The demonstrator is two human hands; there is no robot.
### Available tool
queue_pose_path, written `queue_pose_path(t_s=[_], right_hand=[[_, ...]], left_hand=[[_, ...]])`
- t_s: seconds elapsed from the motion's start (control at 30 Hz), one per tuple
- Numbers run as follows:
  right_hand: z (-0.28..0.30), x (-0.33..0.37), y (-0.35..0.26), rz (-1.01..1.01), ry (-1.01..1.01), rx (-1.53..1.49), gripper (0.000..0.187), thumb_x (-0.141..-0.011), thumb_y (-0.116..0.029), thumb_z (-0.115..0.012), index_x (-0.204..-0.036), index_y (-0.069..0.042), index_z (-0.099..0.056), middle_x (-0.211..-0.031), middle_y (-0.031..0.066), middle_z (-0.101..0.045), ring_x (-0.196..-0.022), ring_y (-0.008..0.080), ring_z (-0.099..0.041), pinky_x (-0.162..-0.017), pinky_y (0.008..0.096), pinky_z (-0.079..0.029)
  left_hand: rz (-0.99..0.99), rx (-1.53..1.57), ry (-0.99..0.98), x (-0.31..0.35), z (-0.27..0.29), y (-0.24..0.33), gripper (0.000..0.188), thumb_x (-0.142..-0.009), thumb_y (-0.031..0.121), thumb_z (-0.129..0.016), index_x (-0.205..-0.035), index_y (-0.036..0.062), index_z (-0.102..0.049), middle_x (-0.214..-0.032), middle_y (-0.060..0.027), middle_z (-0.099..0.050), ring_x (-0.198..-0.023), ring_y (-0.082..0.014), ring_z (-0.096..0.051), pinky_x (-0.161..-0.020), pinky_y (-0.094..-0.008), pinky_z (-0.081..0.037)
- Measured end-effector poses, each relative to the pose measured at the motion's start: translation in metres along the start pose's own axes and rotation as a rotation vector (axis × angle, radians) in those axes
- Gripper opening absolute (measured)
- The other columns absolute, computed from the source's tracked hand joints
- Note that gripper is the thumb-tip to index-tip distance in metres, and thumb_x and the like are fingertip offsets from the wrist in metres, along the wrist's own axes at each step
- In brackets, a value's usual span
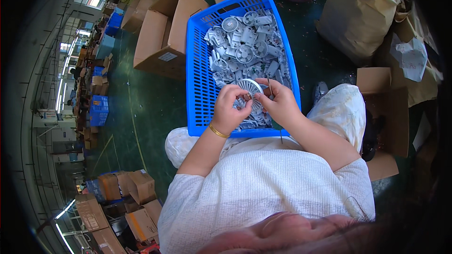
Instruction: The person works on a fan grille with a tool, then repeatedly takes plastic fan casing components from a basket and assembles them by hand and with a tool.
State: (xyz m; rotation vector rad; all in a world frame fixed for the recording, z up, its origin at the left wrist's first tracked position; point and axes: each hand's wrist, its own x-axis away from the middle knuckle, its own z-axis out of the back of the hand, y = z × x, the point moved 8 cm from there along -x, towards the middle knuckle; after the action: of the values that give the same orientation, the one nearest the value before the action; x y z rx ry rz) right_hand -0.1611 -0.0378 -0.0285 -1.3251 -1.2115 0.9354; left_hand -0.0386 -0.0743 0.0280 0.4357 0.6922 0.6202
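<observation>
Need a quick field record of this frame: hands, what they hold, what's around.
left hand: grips the round white fan grille at its left edge
right hand: holds the grille's right side plus a thin tool
basket: blue, on the person's lap, full of white plastic fan parts
surroundings: cardboard boxes, brown sack, green floor

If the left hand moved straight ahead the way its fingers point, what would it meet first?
Probably the round white fan grille that the left hand already pinches; beyond it, the right hand. Depth is unclear.
</observation>
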Motion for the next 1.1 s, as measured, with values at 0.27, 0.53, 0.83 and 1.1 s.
queue_pose_path(t_s=[0.27,0.53,0.83,1.1], right_hand=[[-0.001,-0.003,0.006,-0.015,-0.038,-0.027,0.035,-0.081,-0.009,-0.059,-0.114,0.001,-0.052,-0.076,0.0081,-0.063,-0.06,0.0085,-0.054,-0.053,0.0235,-0.043],[-0.008,-0.004,0.006,-0.008,-0.109,-0.02,0.034,-0.083,-0.004,-0.057,-0.116,0.001,-0.05,-0.07,0.0021,-0.055,-0.056,0.0057,-0.05,-0.049,0.0203,-0.042],[-0.006,-0.005,0.011,-0.13,-0.096,-0.062,0.035,-0.083,-0.005,-0.057,-0.117,0.001,-0.05,-0.072,0.0033,-0.057,-0.055,0.0067,-0.051,-0.048,0.0204,-0.043],[0.002,-0.009,0.017,-0.188,-0.02,-0.075,0.033,-0.085,-0.009,-0.057,-0.116,-0.003,-0.049,-0.074,0.0027,-0.058,-0.057,0.0053,-0.051,-0.049,0.0194,-0.043]], left_hand=[[-0.014,-0.005,-0.057,-0.002,-0.001,-0.003,0.033,-0.062,0.002,-0.071,-0.091,0.0056,-0.056,-0.086,-0.0087,-0.053,-0.08,-0.0243,-0.054,-0.072,-0.0322,-0.045],[-0.142,-0.089,-0.211,-0.005,0.0,0.001,0.03,-0.062,0.006,-0.072,-0.089,0.0058,-0.059,-0.086,-0.0081,-0.055,-0.078,-0.0247,-0.054,-0.07,-0.0328,-0.044],[0.055,0.122,-0.142,-0.003,0.002,-0.019,0.029,-0.062,-0.003,-0.067,-0.088,0.0026,-0.057,-0.087,-0.0071,-0.051,-0.069,-0.0126,-0.053,-0.06,-0.0229,-0.046],[0.206,0.096,0.173,-0.004,0.027,-0.066,0.034,-0.075,-0.005,-0.059,-0.107,0.0018,-0.052,-0.11,-0.009,-0.046,-0.095,-0.0166,-0.05,-0.077,-0.0254,-0.043]])
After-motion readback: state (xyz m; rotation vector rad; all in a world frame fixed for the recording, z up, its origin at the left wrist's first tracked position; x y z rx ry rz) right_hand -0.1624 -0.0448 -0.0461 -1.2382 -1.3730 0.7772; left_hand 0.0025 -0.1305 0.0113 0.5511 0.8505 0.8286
